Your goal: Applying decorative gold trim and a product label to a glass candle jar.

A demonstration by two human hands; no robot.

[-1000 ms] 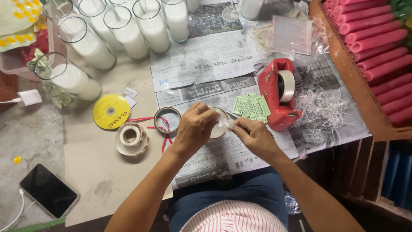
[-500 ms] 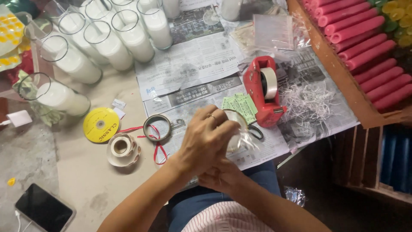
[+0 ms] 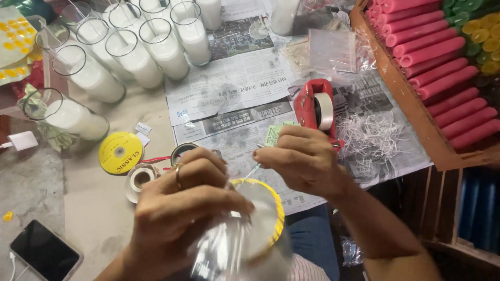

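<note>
Candle jar [image 3: 258,218], white wax, yellow rim, part-covered in clear plastic wrap [image 3: 229,250]: held up off the bench, close under the camera, above the near edge. Left hand [image 3: 182,213] has its grip clenched round the jar's side over the wrap, thumb pressed across the glass. Right hand [image 3: 304,158] is pinched shut on a thin pale strip [image 3: 255,169] that runs toward the jar's rim; whether it is tape or a fold of wrap I cannot tell.

Judgement on doing this step well: keep the jar steady in the left hand, hold the film taut so no creases gather at the rim, and draw the strip straight rather than at a slant. Thumb pressure should stay on the film, not slide it.

Outward: red tape dispenser [image 3: 317,112] just beyond the right hand, green tickets [image 3: 272,134] beside it, both on newspaper [image 3: 229,88]. Ribbon spool [image 3: 139,179] and yellow disc [image 3: 121,152] lie left of centre. Filled glass candles [image 3: 140,52] stand along the far left edge; shredded paper [image 3: 372,135] toward the right edge; phone [image 3: 44,252] at the near left corner.
</note>
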